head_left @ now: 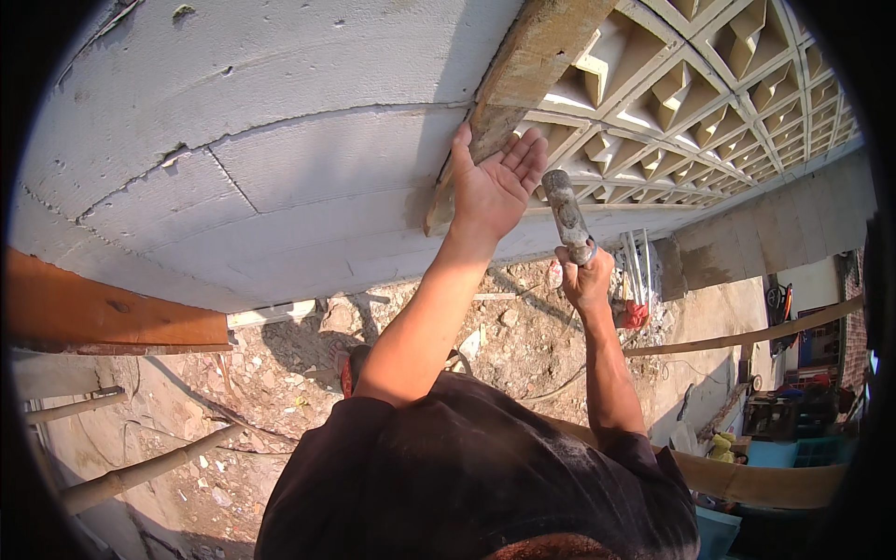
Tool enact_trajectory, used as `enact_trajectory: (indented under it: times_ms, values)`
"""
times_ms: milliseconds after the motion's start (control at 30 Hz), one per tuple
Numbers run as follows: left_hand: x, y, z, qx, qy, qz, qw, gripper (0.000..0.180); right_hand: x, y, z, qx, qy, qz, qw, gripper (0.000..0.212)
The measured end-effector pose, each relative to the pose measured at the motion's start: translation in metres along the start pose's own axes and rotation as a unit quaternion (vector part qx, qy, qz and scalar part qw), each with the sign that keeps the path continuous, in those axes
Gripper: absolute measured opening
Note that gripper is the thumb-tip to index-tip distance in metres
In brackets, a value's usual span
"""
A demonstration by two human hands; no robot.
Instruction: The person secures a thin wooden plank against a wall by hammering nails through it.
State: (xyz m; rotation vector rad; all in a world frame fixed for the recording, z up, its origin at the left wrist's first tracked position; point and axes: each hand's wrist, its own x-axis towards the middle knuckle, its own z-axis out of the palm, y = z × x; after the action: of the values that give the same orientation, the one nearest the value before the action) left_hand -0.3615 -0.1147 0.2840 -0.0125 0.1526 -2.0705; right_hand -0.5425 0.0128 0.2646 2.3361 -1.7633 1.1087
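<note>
A wooden board stands against the wall where the white blocks meet the patterned vent blocks. My left hand is raised to its lower part, palm showing, fingers apart and the thumb along the board's left edge. The hand seems to touch the wood, though how firmly I cannot tell. Just to the right, my right hand is closed round a hammer. The worn grey hammer has its head tilted up and left, apart from the board; most of its handle is hidden by my grip.
White block wall fills the left, with vent blocks at upper right. Rubble covers the ground below. Bamboo poles cross at lower left, and another pole spans the right. An orange-brown panel lies along the left.
</note>
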Motion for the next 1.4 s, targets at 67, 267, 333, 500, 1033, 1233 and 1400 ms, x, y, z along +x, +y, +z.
enact_trajectory:
  times_ms: [67,267,333,500,1033,1233,1400]
  values:
    - [0.0,-0.001,-0.003,0.004,0.003,-0.004,1.0,0.073,0.013,0.013,0.002,-0.008,0.031,-0.058,0.998,0.016]
    - [-0.028,0.013,-0.039,0.172,-0.015,-0.054,0.983,0.077,0.018,0.019,0.001,-0.008,0.009,-0.016,1.0,0.015]
    - [-0.055,0.024,-0.062,0.391,0.086,-0.049,0.915,0.064,-0.001,0.022,0.017,-0.008,0.018,-0.015,1.0,0.014]
    - [-0.153,0.075,-0.199,0.663,0.222,-0.125,0.704,0.049,-0.114,0.021,0.106,0.101,0.056,0.293,0.949,0.028]
    - [-0.322,0.213,-0.349,0.773,0.177,-0.492,0.359,0.102,-0.414,-0.094,0.171,0.289,-0.058,0.846,0.444,0.047]
    - [-0.317,0.214,-0.378,0.769,0.076,-0.596,0.219,0.116,-0.475,-0.173,0.195,0.261,-0.084,0.839,0.471,0.055]
    - [-0.334,0.211,-0.391,0.769,0.072,-0.626,0.114,0.121,-0.528,-0.226,0.217,0.221,-0.201,0.826,0.478,0.049]
